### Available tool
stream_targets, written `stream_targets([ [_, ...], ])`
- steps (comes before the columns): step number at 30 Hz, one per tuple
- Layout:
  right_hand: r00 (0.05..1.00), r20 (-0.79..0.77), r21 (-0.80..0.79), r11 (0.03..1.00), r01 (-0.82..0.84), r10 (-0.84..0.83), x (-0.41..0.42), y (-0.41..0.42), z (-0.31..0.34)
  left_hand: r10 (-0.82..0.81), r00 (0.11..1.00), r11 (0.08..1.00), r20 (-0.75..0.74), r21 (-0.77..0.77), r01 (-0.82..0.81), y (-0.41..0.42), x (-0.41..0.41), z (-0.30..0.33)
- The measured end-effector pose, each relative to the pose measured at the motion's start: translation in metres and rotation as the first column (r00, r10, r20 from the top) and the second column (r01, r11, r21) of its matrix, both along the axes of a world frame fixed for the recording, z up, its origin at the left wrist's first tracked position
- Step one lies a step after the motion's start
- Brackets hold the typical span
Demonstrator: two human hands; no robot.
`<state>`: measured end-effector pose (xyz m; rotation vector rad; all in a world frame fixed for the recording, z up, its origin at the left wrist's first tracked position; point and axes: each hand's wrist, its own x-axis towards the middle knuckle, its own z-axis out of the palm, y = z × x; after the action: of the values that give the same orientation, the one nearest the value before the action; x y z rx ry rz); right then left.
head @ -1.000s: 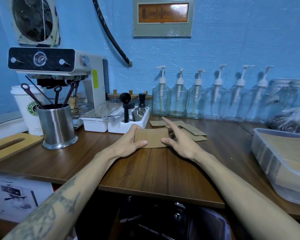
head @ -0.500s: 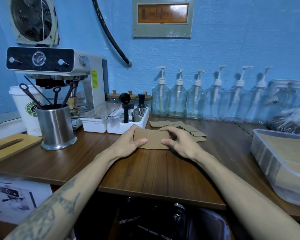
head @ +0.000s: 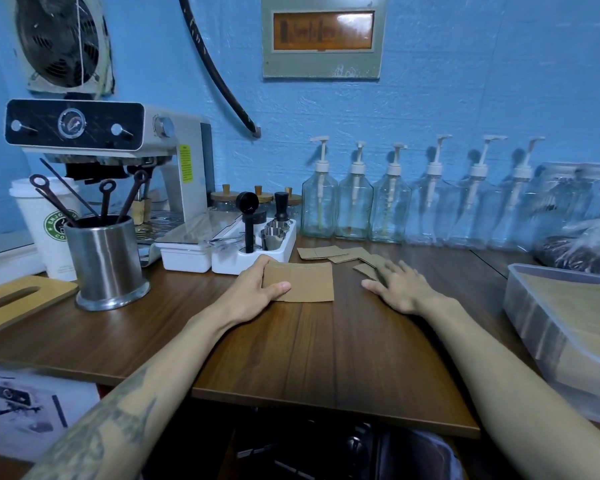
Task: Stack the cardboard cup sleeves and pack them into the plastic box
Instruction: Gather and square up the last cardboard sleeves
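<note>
Wooden counter (head: 326, 358): cardboard sleeves (head: 307, 282), plastic box (head: 534, 323), steel cup (head: 104, 261), pump bottles (head: 355, 209).

I'm at a coffee-bar prep corner: an espresso machine (head: 125, 161) stands far left of my fingers, a lidded takeaway cup (head: 45, 226) beside it, and a row of pump syrup bottles (head: 388, 209) (all clear glass) lines the worktop (head: 326, 358) beyond them.

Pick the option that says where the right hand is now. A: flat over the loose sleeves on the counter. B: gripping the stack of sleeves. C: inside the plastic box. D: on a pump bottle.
A: the right hand lies with straight fingers over the loose sleeves, apart from the stack that the left hand grips.
</note>
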<state>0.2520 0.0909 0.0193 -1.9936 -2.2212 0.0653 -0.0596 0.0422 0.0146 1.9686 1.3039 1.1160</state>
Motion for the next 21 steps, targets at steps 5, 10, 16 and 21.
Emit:
stream_targets([
  [5,0.993,-0.085,0.05,0.996,-0.081,0.085,-0.001,-0.008,0.002,0.009,1.0,1.0,-0.011,0.003,-0.009,0.0,-0.001,0.001],
  [10,0.96,-0.222,0.196,0.973,-0.125,0.169,-0.005,-0.022,0.005,0.013,1.0,1.0,-0.013,0.0,-0.013,-0.003,0.0,0.002],
  [16,0.982,-0.188,0.154,0.988,0.022,0.008,-0.008,-0.024,0.002,0.007,1.0,1.0,-0.006,0.007,-0.007,-0.007,0.0,0.002],
  [21,0.954,-0.298,0.148,0.989,0.006,0.039,-0.013,-0.024,0.007,0.011,1.0,1.0,0.001,0.011,-0.011,-0.009,0.002,0.003],
])
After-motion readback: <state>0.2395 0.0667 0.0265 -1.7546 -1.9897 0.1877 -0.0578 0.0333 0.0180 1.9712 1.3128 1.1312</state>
